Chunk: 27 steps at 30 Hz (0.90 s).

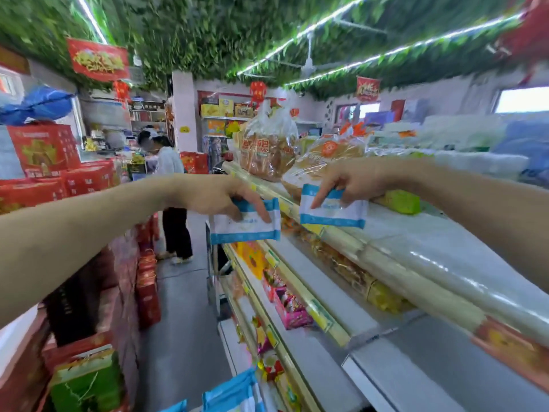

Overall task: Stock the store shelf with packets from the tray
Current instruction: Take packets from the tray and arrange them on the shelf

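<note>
Each of my hands holds a white packet with blue bands. My left hand (214, 197) grips one packet (248, 230) in the air beside the shelf unit's left end. My right hand (353, 182) pinches a second packet (335, 217) over the front edge of the top shelf (439, 242). More blue and white packets (234, 394) show at the bottom edge; what they rest on is out of view.
Bagged bread (267, 153) and a green packet (401, 200) sit on the top shelf. Lower shelves (323, 295) carry colourful snacks. Red gift boxes (89, 179) line the left of the aisle, where a person (172, 203) stands.
</note>
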Available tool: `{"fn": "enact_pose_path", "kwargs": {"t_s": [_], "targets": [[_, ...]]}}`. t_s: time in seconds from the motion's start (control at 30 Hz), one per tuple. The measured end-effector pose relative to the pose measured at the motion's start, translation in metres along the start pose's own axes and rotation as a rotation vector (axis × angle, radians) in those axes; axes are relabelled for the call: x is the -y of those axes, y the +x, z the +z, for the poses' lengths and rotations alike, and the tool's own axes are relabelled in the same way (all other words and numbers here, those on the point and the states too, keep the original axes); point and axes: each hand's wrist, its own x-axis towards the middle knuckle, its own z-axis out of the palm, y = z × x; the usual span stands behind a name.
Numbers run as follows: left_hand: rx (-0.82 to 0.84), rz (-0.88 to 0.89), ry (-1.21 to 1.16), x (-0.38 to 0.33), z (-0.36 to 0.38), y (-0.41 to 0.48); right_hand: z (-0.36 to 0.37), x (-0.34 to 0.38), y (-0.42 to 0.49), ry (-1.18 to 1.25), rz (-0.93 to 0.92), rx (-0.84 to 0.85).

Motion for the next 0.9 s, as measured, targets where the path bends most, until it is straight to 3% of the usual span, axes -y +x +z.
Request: {"fn": "enact_pose_path", "kwargs": {"t_s": [0.43, 0.67, 0.9], "targets": [[0.083, 0.500, -0.027, -0.173, 0.014, 0.169, 0.005, -0.116, -0.213, -0.006, 0.470, -0.064], [0.095, 0.591, -0.031, -0.226, 0.037, 0.216, 0.029, -0.150, -0.315, 0.059, 0.672, 0.030], [0.126, 0.661, -0.011, -0.258, 0.048, 0.244, 0.040, -0.161, -0.362, 0.070, 0.772, 0.006]]}}
